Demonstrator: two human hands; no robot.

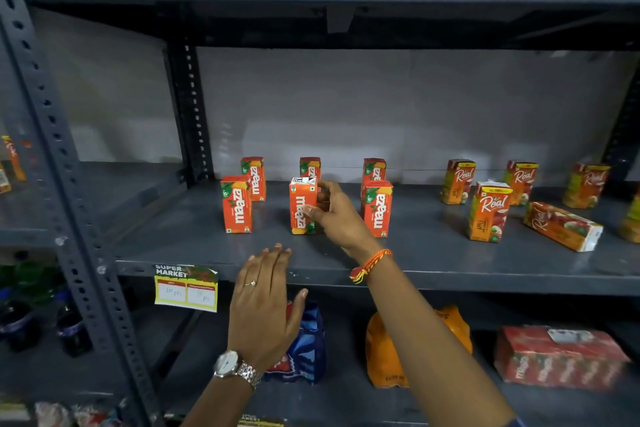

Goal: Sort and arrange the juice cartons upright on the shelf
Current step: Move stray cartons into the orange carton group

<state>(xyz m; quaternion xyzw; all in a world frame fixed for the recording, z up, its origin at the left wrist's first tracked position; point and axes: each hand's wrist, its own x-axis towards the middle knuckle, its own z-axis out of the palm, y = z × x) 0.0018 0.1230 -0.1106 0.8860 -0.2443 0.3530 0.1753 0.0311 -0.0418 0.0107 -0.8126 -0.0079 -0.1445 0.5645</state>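
Observation:
Several orange Maaza cartons stand on the grey shelf [194, 246] in two rows. My right hand [334, 215] grips the middle front Maaza carton [302, 206], which stands upside down. Upright ones flank it at the left [236, 204] and right [376, 208], with three more behind. To the right stand several Real cartons [489, 211], and one Real carton [562, 226] lies on its side. My left hand [265, 298] hovers open by the shelf's front edge, holding nothing.
A price tag [186, 288] hangs on the shelf edge. On the shelf below lie a blue packet [308, 347], an orange bag [384, 354] and a red multipack [559, 357]. A perforated steel upright [52, 135] stands at the left. Dark bottles [72, 326] sit lower left.

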